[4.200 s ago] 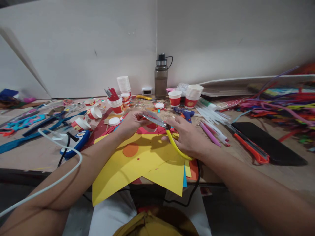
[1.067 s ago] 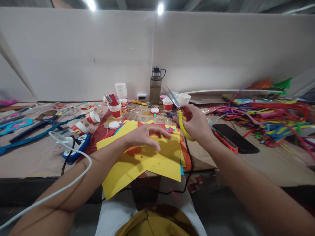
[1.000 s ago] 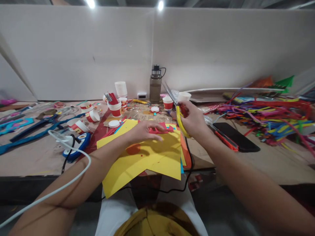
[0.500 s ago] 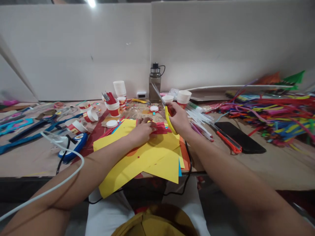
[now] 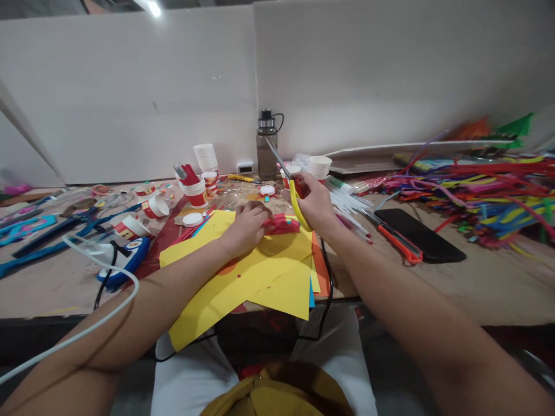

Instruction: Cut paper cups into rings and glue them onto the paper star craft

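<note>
My left hand (image 5: 247, 228) has its fingers pressed together on a small red paper piece (image 5: 281, 225), above a stack of yellow paper sheets (image 5: 269, 271). In my right hand (image 5: 315, 202) is a pair of scissors with yellow handles (image 5: 299, 209); the blades point up and away, over the back of the table. The scissors are just right of the red paper. Orange and blue sheets show from under the right side of the yellow ones.
Paper cups (image 5: 193, 192), a bottle (image 5: 266, 153) and a white lid (image 5: 193, 219) stand behind. Right lie a red cutter (image 5: 403, 245), a black phone (image 5: 420, 234) and colourful pipe cleaners (image 5: 489, 196). A blue glue gun (image 5: 130, 263) and a white cable are left.
My left hand has drawn back slightly from the red paper, so more of it shows. The whole view has shifted a little; the scissors remain in my right hand.
</note>
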